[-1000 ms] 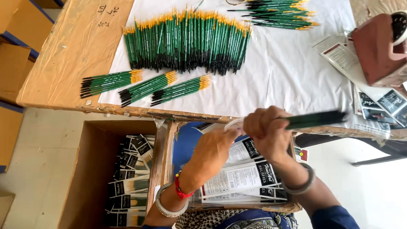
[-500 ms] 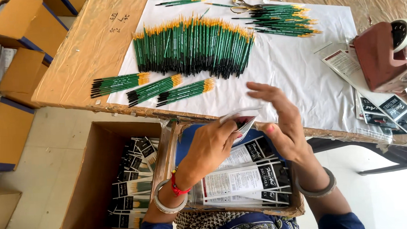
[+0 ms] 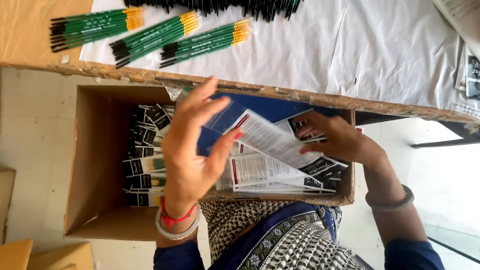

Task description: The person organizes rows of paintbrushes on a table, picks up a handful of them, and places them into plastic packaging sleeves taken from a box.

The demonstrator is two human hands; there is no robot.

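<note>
My left hand (image 3: 190, 147) hovers over a cardboard box on my lap (image 3: 344, 192), fingers spread, thumb pinching a long printed packet (image 3: 269, 140) with a clear sleeve at its upper end. My right hand (image 3: 338, 139) grips the packet's other end, fingertips curled on it above a pile of flat printed packs (image 3: 262, 174) lying in that box. On the table above lie three bundles of green-handled paintbrushes (image 3: 154, 37), and a long row of the same brushes (image 3: 219, 0) runs along the top edge.
A bigger open cardboard box (image 3: 92, 172) on the floor at left holds several black-and-white packs (image 3: 145, 154). White paper (image 3: 354, 51) covers the table, with printed cards (image 3: 474, 76) at right. Yellow cartons (image 3: 26, 262) stand on the floor at lower left.
The view has tilted down. Both hands dropped from the table edge, where they held a pack of green brushes, into the lap box and now hold a printed packet.
</note>
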